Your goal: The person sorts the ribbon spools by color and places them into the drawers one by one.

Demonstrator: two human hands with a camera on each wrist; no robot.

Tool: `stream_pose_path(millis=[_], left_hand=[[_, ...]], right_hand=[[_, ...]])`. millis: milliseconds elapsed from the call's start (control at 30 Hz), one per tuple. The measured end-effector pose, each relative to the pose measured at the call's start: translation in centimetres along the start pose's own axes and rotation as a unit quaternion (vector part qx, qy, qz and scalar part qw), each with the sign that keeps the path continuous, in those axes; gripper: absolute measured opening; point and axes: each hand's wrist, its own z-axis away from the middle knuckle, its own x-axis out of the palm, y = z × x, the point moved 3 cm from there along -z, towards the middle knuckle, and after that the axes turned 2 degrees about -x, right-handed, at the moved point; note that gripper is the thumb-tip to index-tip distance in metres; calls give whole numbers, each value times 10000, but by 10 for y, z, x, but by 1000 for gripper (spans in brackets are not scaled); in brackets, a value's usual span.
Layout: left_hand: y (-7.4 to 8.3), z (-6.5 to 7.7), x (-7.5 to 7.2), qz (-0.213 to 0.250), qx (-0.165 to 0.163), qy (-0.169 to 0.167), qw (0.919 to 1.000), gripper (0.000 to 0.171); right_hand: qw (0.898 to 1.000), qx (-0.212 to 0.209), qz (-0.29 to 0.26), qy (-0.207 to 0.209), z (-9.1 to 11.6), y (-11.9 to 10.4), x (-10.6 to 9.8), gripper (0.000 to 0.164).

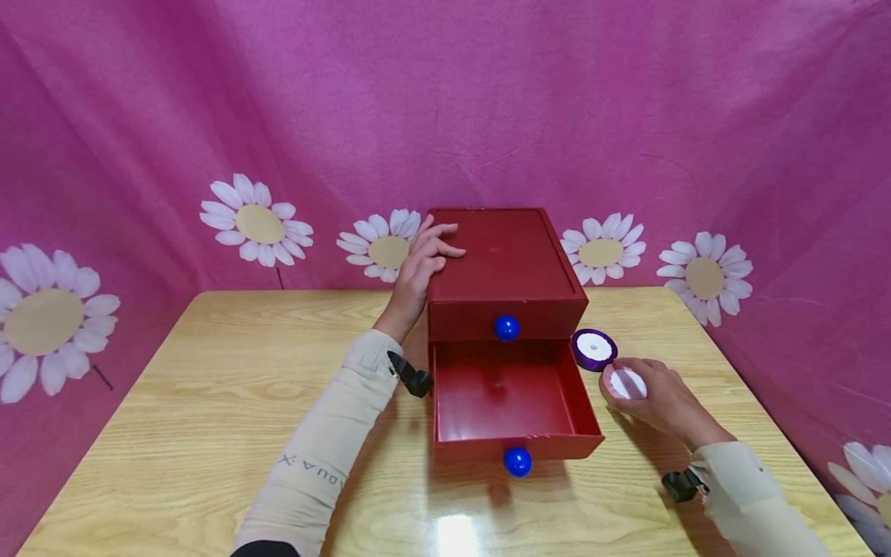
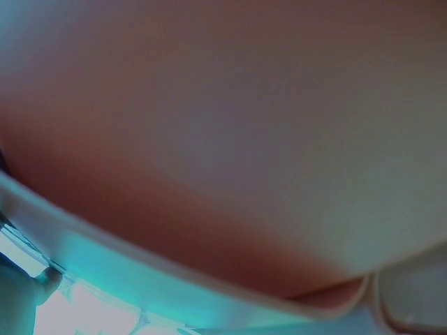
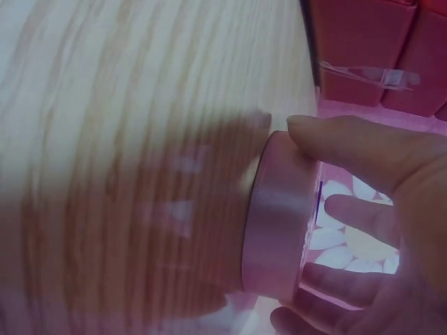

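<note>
A red two-drawer box (image 1: 497,255) stands on the table, its lower drawer (image 1: 480,398) pulled out and bare inside. My left hand (image 1: 421,271) rests against the box's upper left edge, fingers spread over the top. In the left wrist view a large blurred surface fills most of the picture. Right of the drawer, my right hand (image 1: 654,394) pinches a roll of pink ribbon (image 3: 279,216) by its rim, thumb on one side and fingers on the other. Just behind that roll, a roll of purple ribbon (image 1: 594,348) lies flat beside the box.
Blue round knobs (image 1: 518,462) stick out from both drawer fronts. The wooden table (image 1: 278,371) reaches back to a pink cloth (image 1: 487,100) printed with white daisies, which also hangs along the left and right sides.
</note>
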Motion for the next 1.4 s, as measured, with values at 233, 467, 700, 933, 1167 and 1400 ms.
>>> stream_pose_path(millis=[233, 467, 700, 933, 1167, 1400], left_hand=[[2, 1, 1, -26, 111, 27, 9999, 34], [2, 1, 2, 55, 57, 5, 10000, 34], [1, 2, 2, 61, -3, -5, 10000, 34], [1, 3, 1, 49, 28, 19, 10000, 34], [2, 2, 1, -30, 23, 33, 10000, 33], [2, 1, 2, 11, 57, -11, 10000, 34]], right_hand=[[10000, 14, -39, 6, 0, 1, 0, 69], [10000, -8, 50, 73, 2, 2, -1, 69], [9997, -85, 194, 128, 8, 0, -1, 72], [9993, -65, 355, 4, 12, -3, 1, 74], [9986, -103, 459, -223, 16, -9, -1, 73], [9984, -9, 463, -339, 19, -12, -5, 68]])
